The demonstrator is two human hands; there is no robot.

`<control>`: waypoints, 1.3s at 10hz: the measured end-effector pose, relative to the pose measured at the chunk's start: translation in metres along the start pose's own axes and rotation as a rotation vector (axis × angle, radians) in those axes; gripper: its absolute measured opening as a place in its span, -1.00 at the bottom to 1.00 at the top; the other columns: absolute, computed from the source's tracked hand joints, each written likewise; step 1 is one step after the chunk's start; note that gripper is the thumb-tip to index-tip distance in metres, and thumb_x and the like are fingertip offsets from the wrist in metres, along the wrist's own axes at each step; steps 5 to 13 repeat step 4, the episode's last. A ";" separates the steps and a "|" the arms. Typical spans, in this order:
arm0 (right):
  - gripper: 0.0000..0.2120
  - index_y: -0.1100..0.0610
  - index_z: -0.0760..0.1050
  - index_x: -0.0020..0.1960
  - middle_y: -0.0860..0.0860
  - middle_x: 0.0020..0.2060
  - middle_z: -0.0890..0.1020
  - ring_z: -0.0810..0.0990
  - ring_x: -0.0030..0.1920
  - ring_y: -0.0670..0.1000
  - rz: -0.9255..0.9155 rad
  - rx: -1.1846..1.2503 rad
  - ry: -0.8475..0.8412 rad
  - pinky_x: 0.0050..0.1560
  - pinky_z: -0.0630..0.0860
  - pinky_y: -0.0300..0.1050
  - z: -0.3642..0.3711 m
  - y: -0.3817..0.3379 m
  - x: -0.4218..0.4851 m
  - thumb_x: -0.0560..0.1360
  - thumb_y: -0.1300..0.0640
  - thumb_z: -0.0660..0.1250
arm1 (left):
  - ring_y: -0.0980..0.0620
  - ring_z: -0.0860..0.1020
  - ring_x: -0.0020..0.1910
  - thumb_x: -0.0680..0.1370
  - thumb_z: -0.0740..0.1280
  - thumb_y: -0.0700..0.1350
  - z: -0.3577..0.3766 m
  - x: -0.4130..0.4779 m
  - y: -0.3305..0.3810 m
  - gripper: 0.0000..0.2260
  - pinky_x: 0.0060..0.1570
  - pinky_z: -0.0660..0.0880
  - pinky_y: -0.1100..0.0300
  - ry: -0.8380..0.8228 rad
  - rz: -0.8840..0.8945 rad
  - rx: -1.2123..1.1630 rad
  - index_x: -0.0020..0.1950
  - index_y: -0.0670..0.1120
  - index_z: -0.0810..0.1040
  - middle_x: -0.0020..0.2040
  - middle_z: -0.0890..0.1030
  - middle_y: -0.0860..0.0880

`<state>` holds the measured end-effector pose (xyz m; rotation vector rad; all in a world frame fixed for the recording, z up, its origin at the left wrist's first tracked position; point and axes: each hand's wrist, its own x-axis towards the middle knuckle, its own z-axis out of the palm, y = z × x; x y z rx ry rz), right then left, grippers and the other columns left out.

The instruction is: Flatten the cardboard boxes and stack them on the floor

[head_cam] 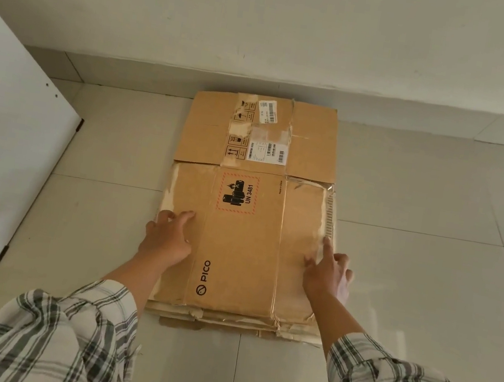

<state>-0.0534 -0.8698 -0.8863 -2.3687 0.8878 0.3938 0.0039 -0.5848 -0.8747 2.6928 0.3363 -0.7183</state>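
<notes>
A flattened brown cardboard box [241,241], printed with "PICO" and a "UN 3481" battery mark, lies on top of a stack of flattened boxes [234,320] on the tiled floor. Its far flaps carry white shipping labels [267,153]. My left hand [168,237] rests on the top box near its left edge, fingers spread and lightly bent. My right hand [328,272] touches the right edge of the box, with the index finger stretched along the torn edge. Neither hand grips anything.
A white board or panel [4,154] lies on the floor at the left. A pale wall [269,23] stands just behind the stack. Light floor tiles [431,250] surround the stack on the right and front.
</notes>
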 end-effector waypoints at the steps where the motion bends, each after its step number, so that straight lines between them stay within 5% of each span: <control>1: -0.45 -0.17 0.05 0.56 0.06 0.34 0.31 0.30 0.28 0.16 0.003 -0.014 -0.035 0.19 0.46 0.19 -0.002 -0.002 0.001 0.64 0.00 0.18 | -0.23 0.20 0.43 0.53 0.24 -0.20 -0.003 0.000 0.004 -0.35 0.32 0.38 -0.09 -0.053 -0.018 -0.001 0.56 0.19 0.14 0.51 0.15 -0.05; 3: -0.42 0.05 0.06 0.59 0.13 0.48 0.21 0.31 0.40 0.22 0.039 -0.231 -0.208 0.35 0.36 0.20 -0.045 -0.036 -0.015 0.62 0.06 0.18 | -0.13 0.34 0.41 0.51 0.22 -0.26 -0.041 -0.031 0.025 -0.29 0.33 0.40 -0.04 -0.301 0.050 0.117 0.60 0.09 0.06 0.55 0.19 -0.08; 4: -0.44 0.05 0.12 0.56 0.12 0.51 0.16 0.32 0.40 0.22 -0.054 -0.269 -0.188 0.33 0.36 0.19 -0.089 -0.073 -0.044 0.62 0.01 0.19 | -0.11 0.42 0.35 0.50 0.20 -0.30 -0.084 -0.064 0.051 -0.30 0.22 0.49 -0.01 -0.258 0.116 0.118 0.60 0.08 0.10 0.54 0.25 -0.08; 13: -0.44 0.05 0.12 0.56 0.12 0.51 0.16 0.32 0.40 0.22 -0.054 -0.269 -0.188 0.33 0.36 0.19 -0.089 -0.073 -0.044 0.62 0.01 0.19 | -0.11 0.42 0.35 0.50 0.20 -0.30 -0.084 -0.064 0.051 -0.30 0.22 0.49 -0.01 -0.258 0.116 0.118 0.60 0.08 0.10 0.54 0.25 -0.08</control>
